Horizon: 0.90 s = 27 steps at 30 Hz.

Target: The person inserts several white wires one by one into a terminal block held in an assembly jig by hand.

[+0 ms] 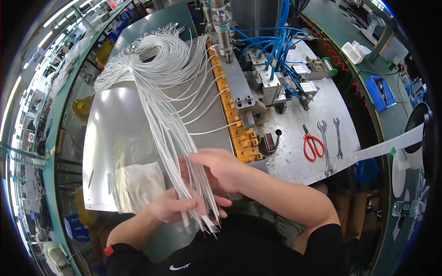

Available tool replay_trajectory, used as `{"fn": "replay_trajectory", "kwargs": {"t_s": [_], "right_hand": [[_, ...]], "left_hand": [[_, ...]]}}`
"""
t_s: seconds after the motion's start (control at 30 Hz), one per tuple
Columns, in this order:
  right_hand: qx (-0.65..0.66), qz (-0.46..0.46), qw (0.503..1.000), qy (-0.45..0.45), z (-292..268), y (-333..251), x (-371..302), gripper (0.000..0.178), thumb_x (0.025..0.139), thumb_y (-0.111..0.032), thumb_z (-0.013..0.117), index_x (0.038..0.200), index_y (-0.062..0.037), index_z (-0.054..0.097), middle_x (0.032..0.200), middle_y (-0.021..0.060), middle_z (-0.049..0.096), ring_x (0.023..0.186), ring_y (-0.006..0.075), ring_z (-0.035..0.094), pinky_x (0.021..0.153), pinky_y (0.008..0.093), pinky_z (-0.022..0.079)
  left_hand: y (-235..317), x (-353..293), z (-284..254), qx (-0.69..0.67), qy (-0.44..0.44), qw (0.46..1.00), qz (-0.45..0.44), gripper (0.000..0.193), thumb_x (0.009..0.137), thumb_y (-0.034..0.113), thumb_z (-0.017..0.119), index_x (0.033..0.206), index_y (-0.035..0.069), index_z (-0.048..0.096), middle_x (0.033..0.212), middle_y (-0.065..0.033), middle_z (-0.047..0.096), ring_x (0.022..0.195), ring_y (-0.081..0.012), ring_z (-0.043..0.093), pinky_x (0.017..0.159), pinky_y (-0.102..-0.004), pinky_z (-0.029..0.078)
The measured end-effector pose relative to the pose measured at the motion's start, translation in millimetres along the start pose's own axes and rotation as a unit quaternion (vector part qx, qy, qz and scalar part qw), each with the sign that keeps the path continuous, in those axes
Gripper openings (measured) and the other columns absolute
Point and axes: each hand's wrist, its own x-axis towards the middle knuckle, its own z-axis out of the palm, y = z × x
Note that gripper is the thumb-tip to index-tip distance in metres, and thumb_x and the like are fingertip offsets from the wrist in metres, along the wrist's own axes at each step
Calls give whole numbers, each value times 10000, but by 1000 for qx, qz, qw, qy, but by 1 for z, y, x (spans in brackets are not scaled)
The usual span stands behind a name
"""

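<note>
A thick bundle of white cables [159, 110] runs from a big coil on the metal table down to my hands. My left hand [177, 204] is closed round the bundle near its loose ends, the thumb lying across the front. Higher up, my right hand [214, 168] curls round the same bundle from the right side, its fingers partly hidden behind the strands. The cable ends hang below my left hand, some showing small coloured tips. Several single cables reach from the bundle to a row of orange-yellow clamp blocks [228, 99].
Right of the blocks stands a pneumatic machine [271, 78] with blue hoses. Red-handled scissors [314, 146] and two wrenches [325, 147] lie on the metal plate. A folded white cloth [142, 184] rests at the near left. A blue bin [381, 93] sits on the right bench.
</note>
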Motion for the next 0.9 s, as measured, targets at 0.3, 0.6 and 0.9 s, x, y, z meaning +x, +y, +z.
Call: {"fn": "replay_trajectory", "kwargs": {"t_s": [0.3, 0.6, 0.9], "right_hand": [[29, 62, 993, -95, -29, -28, -55, 302, 996, -213, 419, 1235, -34, 466, 738, 44, 499, 521, 109, 459, 419, 267, 386], [-147, 67, 987, -3, -48, -30, -95, 300, 969, -194, 499, 1216, -24, 497, 705, 32, 485, 471, 53, 401, 401, 212, 329], [-625, -233, 732, 138, -51, -24, -84, 395, 863, -178, 656, 1182, 7, 513, 875, 120, 632, 733, 175, 611, 682, 294, 490]], "left_hand": [[8, 22, 20, 374, -196, 905, -57, 217, 881, 39, 594, 1086, 20, 661, 1276, -234, 529, 1151, -352, 542, 960, -420, 443], [64, 88, 12, 875, -22, 411, 254, 404, 632, -28, 651, 1030, 37, 624, 941, -131, 629, 852, -292, 625, 743, -356, 497], [46, 85, -5, 822, 40, 563, 69, 182, 700, 17, 599, 882, 9, 612, 739, -161, 615, 703, -327, 608, 653, -416, 477]]}}
